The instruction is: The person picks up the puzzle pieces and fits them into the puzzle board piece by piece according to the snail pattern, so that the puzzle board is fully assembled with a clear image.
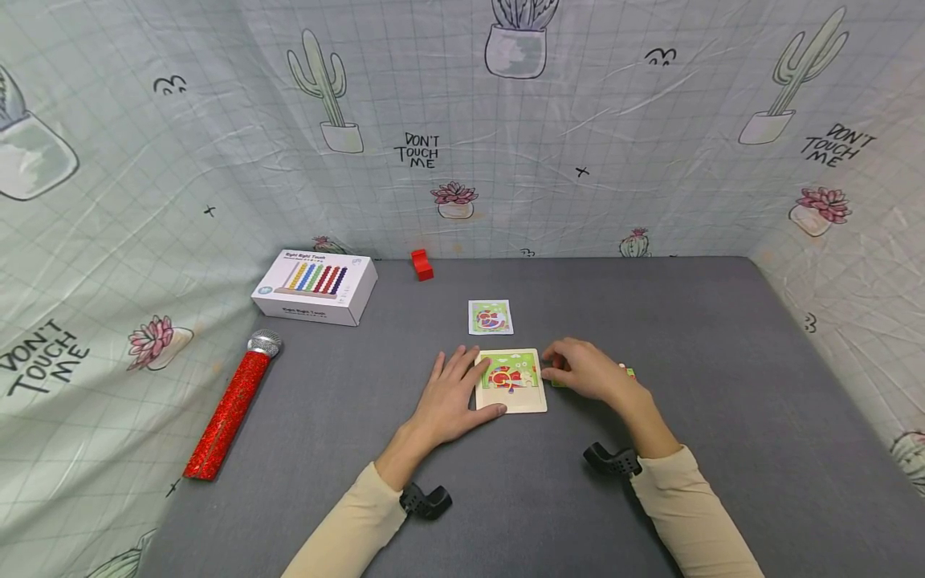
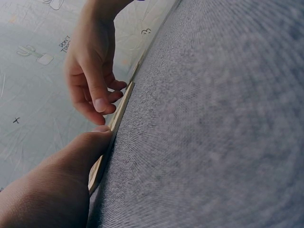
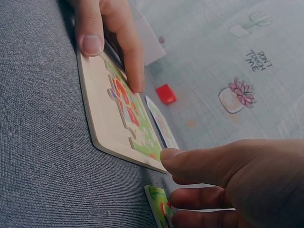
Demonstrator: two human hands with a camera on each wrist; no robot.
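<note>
A wooden puzzle board (image 1: 526, 402) lies flat on the grey table, its upper part filled by green pieces with a red picture (image 1: 510, 376). My left hand (image 1: 448, 404) rests on the left side of the board, fingers spread, thumb on its front edge. Close to the board's right edge is my right hand (image 1: 587, 370), fingers loosely bent, nothing visible between them. Its thumb overlaps the board's corner in the right wrist view. Beneath its fingers lies a loose green puzzle piece (image 3: 158, 203), partly hidden. Another bit of green (image 1: 631, 372) peeks out behind the right wrist.
Behind the board lies a small picture card (image 1: 491, 318). A red block (image 1: 422, 265) sits at the table's back edge. A white box (image 1: 315, 286) stands at the back left, with a red glittery microphone (image 1: 230, 413) in front of it.
</note>
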